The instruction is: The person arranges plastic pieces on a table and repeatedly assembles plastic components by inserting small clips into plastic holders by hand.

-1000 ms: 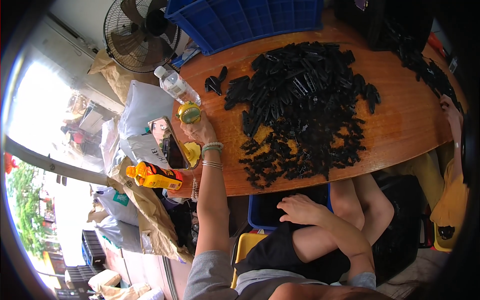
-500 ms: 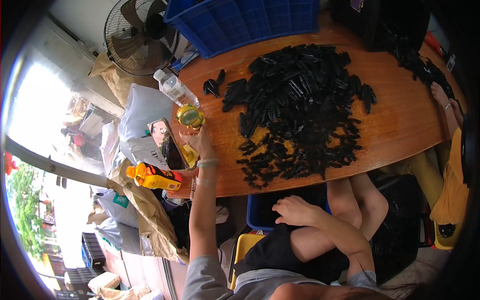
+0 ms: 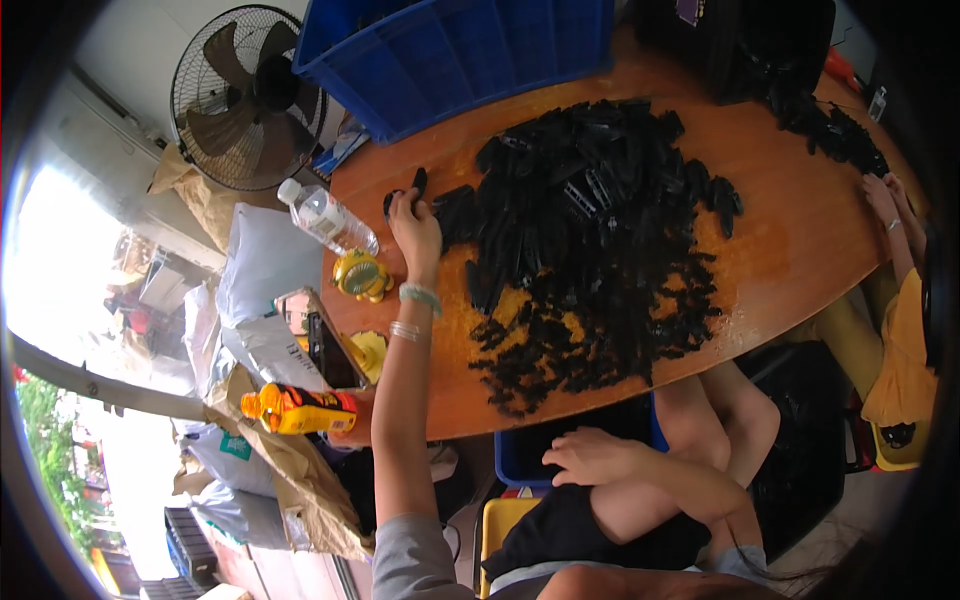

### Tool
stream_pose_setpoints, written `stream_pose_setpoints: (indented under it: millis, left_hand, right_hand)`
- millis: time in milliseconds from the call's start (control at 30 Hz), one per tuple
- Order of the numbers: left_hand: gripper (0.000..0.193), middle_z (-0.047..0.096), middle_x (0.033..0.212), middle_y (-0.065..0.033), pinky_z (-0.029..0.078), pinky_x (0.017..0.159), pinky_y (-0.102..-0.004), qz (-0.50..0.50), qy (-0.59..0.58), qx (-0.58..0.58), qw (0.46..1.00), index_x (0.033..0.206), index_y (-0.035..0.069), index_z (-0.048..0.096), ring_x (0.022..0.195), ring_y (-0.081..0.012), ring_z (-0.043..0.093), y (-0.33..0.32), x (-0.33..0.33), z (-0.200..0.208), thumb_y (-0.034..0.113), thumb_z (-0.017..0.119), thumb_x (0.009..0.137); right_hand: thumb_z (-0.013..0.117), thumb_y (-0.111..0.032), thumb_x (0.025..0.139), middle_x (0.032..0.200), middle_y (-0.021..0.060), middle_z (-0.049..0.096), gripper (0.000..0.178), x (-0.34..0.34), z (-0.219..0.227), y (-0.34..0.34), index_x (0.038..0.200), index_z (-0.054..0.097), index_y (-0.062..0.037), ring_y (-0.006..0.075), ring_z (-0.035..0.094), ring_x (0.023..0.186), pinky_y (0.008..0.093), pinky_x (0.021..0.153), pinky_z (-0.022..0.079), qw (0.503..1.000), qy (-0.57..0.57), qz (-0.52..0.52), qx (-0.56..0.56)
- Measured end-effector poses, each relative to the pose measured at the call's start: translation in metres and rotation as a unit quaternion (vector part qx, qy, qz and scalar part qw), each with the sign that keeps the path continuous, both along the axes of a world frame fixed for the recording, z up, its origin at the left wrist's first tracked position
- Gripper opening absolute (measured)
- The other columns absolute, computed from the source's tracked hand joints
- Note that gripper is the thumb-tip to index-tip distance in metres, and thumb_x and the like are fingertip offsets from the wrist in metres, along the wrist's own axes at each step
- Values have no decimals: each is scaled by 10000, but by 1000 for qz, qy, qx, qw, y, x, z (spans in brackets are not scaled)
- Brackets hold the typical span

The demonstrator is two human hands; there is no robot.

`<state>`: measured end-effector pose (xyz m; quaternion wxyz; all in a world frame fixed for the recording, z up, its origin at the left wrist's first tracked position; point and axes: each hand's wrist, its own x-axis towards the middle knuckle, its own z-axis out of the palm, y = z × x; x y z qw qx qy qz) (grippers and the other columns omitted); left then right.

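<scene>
My left hand [image 3: 415, 232] reaches across the table to a few black plastic pieces [image 3: 420, 180] lying apart at the left of a big pile. Its fingertips are bent down around one of them, which they mostly hide. A large heap of long black plastic clip-like pieces [image 3: 570, 190] covers the middle of the table, and smaller black bits [image 3: 560, 350] spread out nearer me. Down by my lap, my right hand [image 3: 595, 457] hangs loosely with nothing in it, in front of a blue bin [image 3: 510, 462] under the table edge.
Left on the wooden table [image 3: 780, 270] stand a clear bottle [image 3: 330, 218], a yellow figure [image 3: 362, 276], a phone [image 3: 335, 350] on a yellow stand and an orange bottle [image 3: 305, 410]. A blue crate [image 3: 460, 70] and a fan [image 3: 245, 95] are behind. Another person's hands [image 3: 882, 200] work far right.
My left hand has moved away from the phone and yellow figure, forward to the small group of black pieces. My right hand stays by my lap. The view has shifted slightly.
</scene>
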<state>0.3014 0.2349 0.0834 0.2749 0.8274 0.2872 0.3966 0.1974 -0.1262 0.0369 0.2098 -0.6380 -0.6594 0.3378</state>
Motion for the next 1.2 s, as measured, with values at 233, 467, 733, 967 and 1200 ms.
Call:
stream_pose_setpoints:
  millis: [233, 467, 733, 967, 1200]
  left_hand:
    - [449, 339, 1456, -76, 200, 1032, -608, 98, 251, -6, 963, 1243, 269, 569, 1327, -397, 279, 56, 65, -5, 356, 639, 807]
    - [348, 555, 1259, -120, 175, 1042, -548, -20, 175, -23, 984, 1215, 258, 594, 1288, -272, 394, 73, 30, -44, 277, 561, 869]
    - [292, 509, 1281, -182, 119, 1101, -468, -54, 157, 3, 986, 1179, 146, 613, 1295, -307, 369, -5, -31, -42, 192, 501, 914]
    - [321, 440, 1345, -216, 210, 1090, -457, -114, 145, -75, 980, 1225, 108, 568, 1284, -338, 377, -25, -86, -30, 162, 507, 915]
    - [292, 488, 1289, -228, 406, 966, -395, -90, 120, 77, 986, 1153, -55, 553, 1156, -380, 491, -45, -112, -19, 53, 503, 886]
  right_hand:
    - [675, -281, 783, 842, 120, 580, 287, 3, 12, -6, 902, 575, -39, 285, 580, 844, 392, 731, 443, 998, 33, -22, 43]
    - [659, -325, 791, 867, 71, 565, 318, -1, 46, 6, 943, 576, -58, 224, 558, 863, 335, 740, 417, 996, -86, 32, 11]
    - [624, -297, 831, 979, 138, 617, 378, 2, 32, 8, 1086, 601, -19, 318, 582, 950, 405, 841, 455, 993, 116, 12, -7]
    - [625, -144, 840, 861, 138, 656, 175, 15, 33, 21, 932, 657, 2, 255, 632, 751, 340, 668, 493, 949, 252, -134, 137]
    - [589, -61, 856, 802, 109, 629, 96, 68, 77, 41, 900, 634, 12, 240, 608, 695, 322, 624, 480, 901, 119, -352, 224]
